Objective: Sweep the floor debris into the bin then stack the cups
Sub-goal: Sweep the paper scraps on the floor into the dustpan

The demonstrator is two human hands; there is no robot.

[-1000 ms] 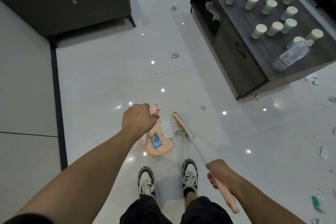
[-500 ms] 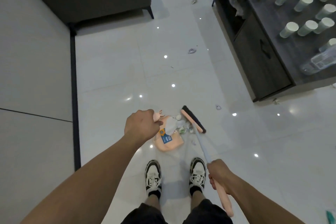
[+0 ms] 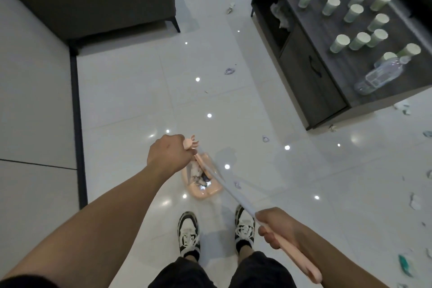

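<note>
Your left hand (image 3: pixel 169 154) grips the dustpan (image 3: pixel 202 182) handle; your right hand (image 3: pixel 277 227) grips the broom (image 3: pixel 236 190) shaft; debris (image 3: pixel 198 174) lies in the pan below your left hand; cups (image 3: pixel 356 10) stand far ahead on the desk (image 3: pixel 327 30)

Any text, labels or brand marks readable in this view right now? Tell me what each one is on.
No text can be read in this view.
Clear plastic bottle lying on the dark cabinet: its label is too blurred to read.
Pink dustpan: no label visible from this angle.
Paper cups on the cabinet: no print visible.
Sneakers: no brand mark legible.
</note>
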